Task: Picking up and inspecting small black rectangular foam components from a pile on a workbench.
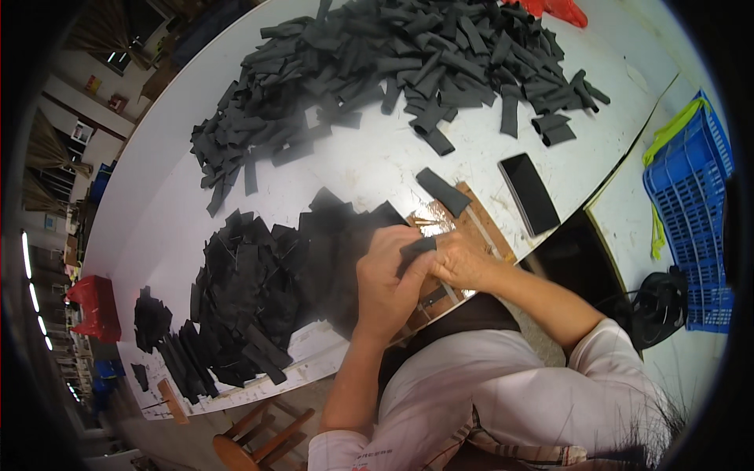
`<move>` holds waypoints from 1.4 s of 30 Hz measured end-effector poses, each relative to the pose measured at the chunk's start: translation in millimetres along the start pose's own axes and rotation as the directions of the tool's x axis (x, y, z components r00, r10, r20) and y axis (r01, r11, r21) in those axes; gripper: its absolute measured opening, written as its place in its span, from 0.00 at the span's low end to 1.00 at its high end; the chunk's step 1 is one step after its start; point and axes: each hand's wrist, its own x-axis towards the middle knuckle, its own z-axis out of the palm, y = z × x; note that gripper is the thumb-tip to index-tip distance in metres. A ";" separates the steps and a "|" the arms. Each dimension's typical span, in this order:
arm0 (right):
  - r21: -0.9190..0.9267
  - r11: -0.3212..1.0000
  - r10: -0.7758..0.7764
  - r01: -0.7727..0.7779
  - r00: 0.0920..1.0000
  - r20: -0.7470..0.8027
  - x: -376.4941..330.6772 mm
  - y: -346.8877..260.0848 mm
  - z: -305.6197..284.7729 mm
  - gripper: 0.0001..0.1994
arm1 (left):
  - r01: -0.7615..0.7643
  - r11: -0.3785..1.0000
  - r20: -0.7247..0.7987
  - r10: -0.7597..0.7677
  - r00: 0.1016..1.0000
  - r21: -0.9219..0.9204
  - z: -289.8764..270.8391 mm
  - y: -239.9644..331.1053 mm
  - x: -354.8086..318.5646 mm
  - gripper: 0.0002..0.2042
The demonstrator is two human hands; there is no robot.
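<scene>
A small dark fabric piece (418,246) is held between both my hands, above a wooden board (481,229) with metal strips at the table's near edge. My left hand (386,275) is closed on it, thumb pressed along the near side. From the right, my right hand (465,261) pinches the other end; its fingertips are partly hidden. Across the board's far end lies a dark grey fabric tube (444,191). Left of my hands spreads a heap of flat black fabric pieces (243,286).
A large pile of dark grey fabric tubes (377,74) covers the table's far side. A phone (528,194) lies right of the board. Beyond the right edge stands a blue plastic basket (691,212). A red bag (94,306) sits far left; a wooden stool (259,436) stands below.
</scene>
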 end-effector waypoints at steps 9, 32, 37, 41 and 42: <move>-0.113 0.990 -0.087 0.090 0.996 0.025 10.4 -7.2 -18.3 0.12 | -0.018 0.884 -0.017 0.012 1.000 -0.468 -5.5 8.2 -6.3 0.08; -0.226 0.971 -0.045 0.071 0.992 0.118 12.4 -24.3 -20.2 0.09 | -0.104 0.800 -0.400 -0.179 0.899 -0.591 -6.3 7.9 -19.7 0.07; -0.289 0.957 0.072 0.001 0.967 0.243 21.1 -32.5 -27.8 0.11 | -0.130 0.933 -0.403 -0.018 0.915 -0.337 -15.8 -2.3 -15.9 0.05; 0.120 0.982 0.115 -0.143 0.971 0.211 65.0 -43.7 -79.7 0.18 | 0.186 0.979 -0.449 -0.205 0.870 -0.087 -27.0 -16.1 -11.7 0.07; 0.384 0.864 0.325 -0.326 0.943 0.070 76.3 -44.9 -96.6 0.24 | 0.230 0.973 -0.400 -0.202 0.894 0.022 -25.7 -22.5 -10.3 0.08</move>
